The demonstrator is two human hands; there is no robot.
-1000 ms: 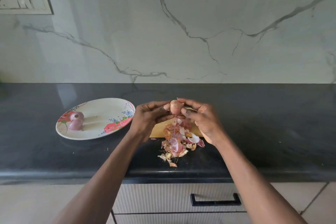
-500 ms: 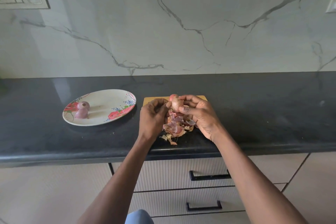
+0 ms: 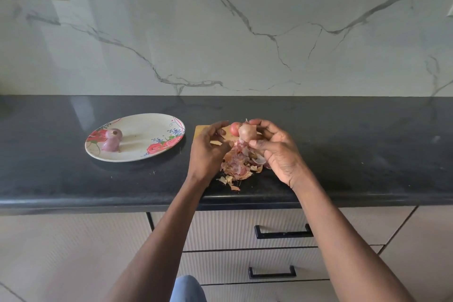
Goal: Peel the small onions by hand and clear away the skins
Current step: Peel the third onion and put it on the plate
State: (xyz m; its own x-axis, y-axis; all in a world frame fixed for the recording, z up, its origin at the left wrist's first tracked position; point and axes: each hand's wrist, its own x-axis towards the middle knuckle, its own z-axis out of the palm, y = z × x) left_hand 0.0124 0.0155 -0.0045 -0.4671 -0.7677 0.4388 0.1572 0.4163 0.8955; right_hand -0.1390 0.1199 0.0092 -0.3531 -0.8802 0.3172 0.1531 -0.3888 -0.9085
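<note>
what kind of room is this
Most likely a home kitchen: a long black stone countertop against a white marble-look backsplash, with pale ribbed drawers with black handles beneath it.

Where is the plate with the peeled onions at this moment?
In the head view, the flowered plate sits on the dark counter, left of the left hand and the cutting board, with two peeled onions on its left part.
</note>
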